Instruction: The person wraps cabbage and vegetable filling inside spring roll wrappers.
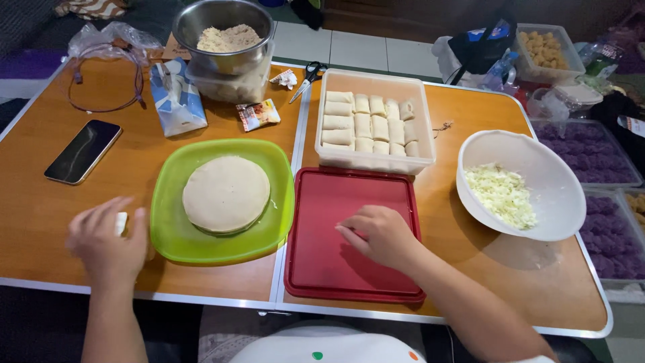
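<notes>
2 bare forearms, left hand [107, 243] and right hand [381, 234] without rings, watches, gloves; a white sleeve edge at the right elbow.

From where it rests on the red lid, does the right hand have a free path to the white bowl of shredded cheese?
Probably yes. The right hand lies on the red lid; the white bowl stands just to its right, open-topped, with only bare table between.

wooden folding table [40, 208] bearing green plate [168, 228], red lid [322, 262], phone [82, 151]
</notes>
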